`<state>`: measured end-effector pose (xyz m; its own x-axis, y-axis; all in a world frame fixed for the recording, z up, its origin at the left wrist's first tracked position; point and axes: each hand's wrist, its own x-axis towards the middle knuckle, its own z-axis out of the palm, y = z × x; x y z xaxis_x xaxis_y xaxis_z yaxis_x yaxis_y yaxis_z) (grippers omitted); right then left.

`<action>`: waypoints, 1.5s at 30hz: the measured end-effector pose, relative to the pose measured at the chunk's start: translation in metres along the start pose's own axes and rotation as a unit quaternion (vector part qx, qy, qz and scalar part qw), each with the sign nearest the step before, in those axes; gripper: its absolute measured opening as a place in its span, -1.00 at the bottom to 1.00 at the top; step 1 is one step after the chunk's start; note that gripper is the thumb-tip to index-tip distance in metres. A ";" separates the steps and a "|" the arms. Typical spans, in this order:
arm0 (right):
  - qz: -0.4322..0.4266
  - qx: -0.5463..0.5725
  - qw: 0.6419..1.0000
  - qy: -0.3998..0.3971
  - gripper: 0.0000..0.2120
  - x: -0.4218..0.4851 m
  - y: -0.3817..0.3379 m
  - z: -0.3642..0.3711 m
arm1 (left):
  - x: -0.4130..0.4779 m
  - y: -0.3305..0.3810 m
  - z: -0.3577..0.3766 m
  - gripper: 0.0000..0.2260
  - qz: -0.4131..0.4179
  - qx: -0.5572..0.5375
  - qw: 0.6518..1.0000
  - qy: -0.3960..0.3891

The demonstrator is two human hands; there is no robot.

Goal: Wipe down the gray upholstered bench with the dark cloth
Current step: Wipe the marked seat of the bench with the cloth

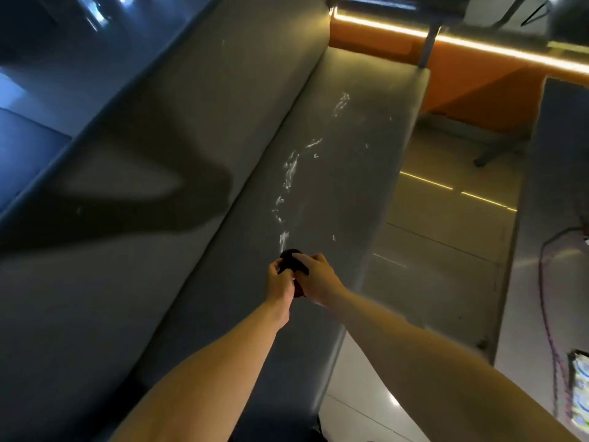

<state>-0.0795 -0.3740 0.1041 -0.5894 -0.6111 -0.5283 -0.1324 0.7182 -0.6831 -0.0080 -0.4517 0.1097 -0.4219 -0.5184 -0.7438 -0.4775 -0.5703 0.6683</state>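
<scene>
Both arms reach forward over the gray upholstered bench (pixel 357 173), and the two hands meet around a bunched dark cloth (pixel 290 262) above the middle of the seat. The left hand (pixel 279 281) grips the cloth from the left with curled fingers, and the right hand (pixel 316 275) holds it from the right, its fingers folded over the top of the wad. A small dark end of the cloth also shows below, between the two wrists. Whether the cloth touches the seat or hangs just above it cannot be told. A trail of white streaks (pixel 290 169) runs along the seat from just beyond the cloth toward the far end of the bench, with a few small specks beside it. The padded backrest (pixel 197 116) rises on the left of the seat, with broad shadows across it. At the far end of the bench stands an orange panel (pixel 471 81) with a glowing light strip (pixel 478 45) along its upper edge. To the right of the bench lies a glossy tiled floor (pixel 433 237), then a gray table (pixel 561 193) with a dark cable (pixel 545 311) trailing across it.
</scene>
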 end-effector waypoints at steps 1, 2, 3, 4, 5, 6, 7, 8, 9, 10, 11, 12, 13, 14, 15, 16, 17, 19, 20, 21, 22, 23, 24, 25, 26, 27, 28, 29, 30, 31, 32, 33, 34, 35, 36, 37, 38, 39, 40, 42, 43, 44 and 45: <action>-0.007 0.006 1.000 -0.011 -0.58 0.014 0.002 0.006 | 0.014 0.000 -0.004 -0.69 -0.003 -0.003 1.000 0.004; -0.011 0.016 1.000 -0.024 -0.54 0.028 0.005 0.013 | 0.029 -0.002 -0.007 -0.70 -0.004 -0.006 1.000 0.007; -0.019 0.027 0.999 -0.037 -0.49 0.041 0.011 0.021 | 0.044 -0.007 -0.009 -0.71 0.001 -0.005 1.000 0.015; -0.035 0.028 0.998 -0.043 -0.45 0.054 0.017 0.029 | 0.058 -0.011 -0.011 -0.71 0.006 -0.008 1.000 0.026; -0.053 0.021 0.998 -0.039 -0.43 0.068 0.022 0.037 | 0.075 -0.015 -0.012 -0.71 0.017 -0.009 0.999 0.037; -0.064 0.012 0.998 -0.027 -0.43 0.080 0.028 0.045 | 0.090 -0.020 -0.013 -0.72 0.030 -0.004 0.999 0.043; -0.064 0.009 0.998 -0.012 -0.46 0.093 0.034 0.055 | 0.103 -0.026 -0.014 -0.72 0.038 0.010 0.998 0.050; -0.068 -0.004 0.998 -0.004 -0.47 0.103 0.041 0.064 | 0.117 -0.034 -0.017 -0.71 0.049 0.039 0.997 0.053; -0.070 -0.021 0.997 -0.002 -0.47 0.113 0.046 0.072 | 0.131 -0.041 -0.020 -0.69 0.064 0.072 0.994 0.053; -0.072 -0.048 0.996 -0.007 -0.45 0.122 0.052 0.078 | 0.143 -0.048 -0.025 -0.67 0.076 0.115 0.989 0.051; -0.074 -0.077 0.994 -0.009 -0.43 0.131 0.059 0.082 | 0.155 -0.053 -0.029 -0.64 0.093 0.170 0.980 0.054; -0.080 -0.104 0.991 -0.001 -0.41 0.142 0.066 0.083 | 0.166 -0.054 -0.033 -0.61 0.111 0.243 0.961 0.068; -0.086 -0.126 0.988 0.014 -0.39 0.154 0.072 0.081 | 0.176 -0.055 -0.038 -0.57 0.123 0.320 0.935 0.084; -0.087 -0.140 0.986 0.034 -0.37 0.165 0.078 0.077 | 0.185 -0.056 -0.043 -0.48 0.122 0.384 0.910 0.096; -0.079 -0.147 0.984 0.060 -0.35 0.176 0.082 0.071 | 0.195 -0.059 -0.048 -0.36 0.109 0.428 0.892 0.097; -0.062 -0.152 0.982 0.089 -0.35 0.188 0.086 0.065 | 0.203 -0.060 -0.052 -0.24 0.084 0.458 0.880 0.088; -0.043 -0.157 0.980 0.116 -0.36 0.201 0.089 0.059 | 0.209 -0.064 -0.056 -0.14 0.063 0.491 0.866 0.076; -0.008 -0.177 0.974 0.142 -0.41 0.223 0.092 0.053 | 0.217 -0.076 -0.060 0.00 0.050 0.566 0.821 0.062; 0.003 -0.186 0.972 0.142 -0.43 0.231 0.093 0.056 | 0.219 -0.082 -0.061 0.02 0.055 0.585 0.807 0.061; 0.007 -0.179 0.974 0.141 -0.45 0.235 0.093 0.063 | 0.221 -0.086 -0.063 0.03 0.061 0.594 0.800 0.065; 0.003 -0.159 0.978 0.138 -0.47 0.235 0.092 0.073 | 0.222 -0.088 -0.065 0.03 0.066 0.601 0.794 0.071; -0.013 -0.138 0.982 0.130 -0.48 0.231 0.090 0.086 | 0.223 -0.090 -0.065 0.03 0.069 0.607 0.788 0.076; -0.036 -0.127 0.984 0.117 -0.50 0.224 0.086 0.099 | 0.224 -0.090 -0.066 0.03 0.070 0.612 0.784 0.083; -0.060 -0.127 0.985 0.096 -0.51 0.216 0.081 0.110 | 0.223 -0.089 -0.066 0.04 0.069 0.615 0.781 0.089; -0.085 -0.138 0.984 0.072 -0.52 0.207 0.077 0.119 | 0.223 -0.088 -0.065 0.05 0.070 0.616 0.779 0.096; -0.110 -0.155 0.981 0.049 -0.51 0.200 0.074 0.123 | 0.222 -0.088 -0.064 0.06 0.073 0.617 0.777 0.101; -0.135 -0.179 0.974 0.031 -0.49 0.196 0.073 0.123 | 0.221 -0.088 -0.063 0.07 0.076 0.619 0.775 0.105; -0.156 -0.209 0.965 0.014 -0.47 0.196 0.072 0.117 | 0.221 -0.087 -0.063 0.07 0.079 0.620 0.774 0.106; -0.168 -0.236 0.957 0.006 -0.45 0.200 0.073 0.109 | 0.221 -0.086 -0.063 0.06 0.080 0.619 0.774 0.102; -0.175 -0.257 0.950 0.012 -0.46 0.207 0.076 0.099 | 0.221 -0.085 -0.063 0.06 0.076 0.619 0.776 0.096; -0.170 -0.268 0.948 0.035 -0.47 0.217 0.081 0.090 | 0.222 -0.084 -0.064 0.05 0.068 0.620 0.776 0.090; -0.146 -0.269 0.950 0.068 -0.47 0.229 0.086 0.079 | 0.223 -0.083 -0.064 0.05 0.059 0.623 0.775 0.086; -0.106 -0.265 0.953 0.103 -0.47 0.240 0.091 0.068 | 0.223 -0.082 -0.064 0.05 0.053 0.627 0.773 0.083; -0.060 -0.260 0.955 0.131 -0.46 0.248 0.095 0.057 | 0.223 -0.082 -0.064 0.05 0.051 0.630 0.770 0.082; -0.016 -0.253 0.955 0.151 -0.47 0.254 0.097 0.050 | 0.223 -0.082 -0.064 0.06 0.053 0.632 0.768 0.083; 0.014 -0.250 0.955 0.162 -0.48 0.255 0.097 0.048 | 0.223 -0.081 -0.064 0.06 0.055 0.634 0.767 0.084; 0.025 -0.248 0.954 0.166 -0.50 0.253 0.095 0.052 | 0.222 -0.081 -0.063 0.06 0.056 0.633 0.768 0.085; 0.022 -0.243 0.956 0.162 -0.52 0.248 0.091 0.059 | 0.222 -0.081 -0.062 0.06 0.056 0.631 0.769 0.085; 0.006 -0.236 0.960 0.149 -0.53 0.241 0.086 0.070 | 0.222 -0.081 -0.061 0.06 0.057 0.627 0.772 0.086; -0.042 -0.231 0.967 0.099 -0.55 0.221 0.076 0.095 | 0.222 -0.082 -0.061 0.06 0.064 0.615 0.780 0.093; -0.074 -0.236 0.967 0.067 -0.55 0.210 0.073 0.106 | 0.221 -0.084 -0.062 0.07 0.072 0.609 0.784 0.097; -0.110 -0.247 0.962 0.035 -0.53 0.202 0.070 0.113 | 0.221 -0.086 -0.063 0.07 0.081 0.604 0.786 0.101; -0.145 -0.263 0.954 0.012 -0.50 0.196 0.071 0.117 | 0.220 -0.088 -0.066 0.08 0.091 0.599 0.788 0.106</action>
<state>-0.1117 -0.4818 -0.1068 -0.4843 -0.8060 -0.3403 -0.6700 0.5918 -0.4482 -0.0079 -0.5575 -0.1125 -0.4906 -0.6893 -0.5331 -0.8624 0.4718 0.1835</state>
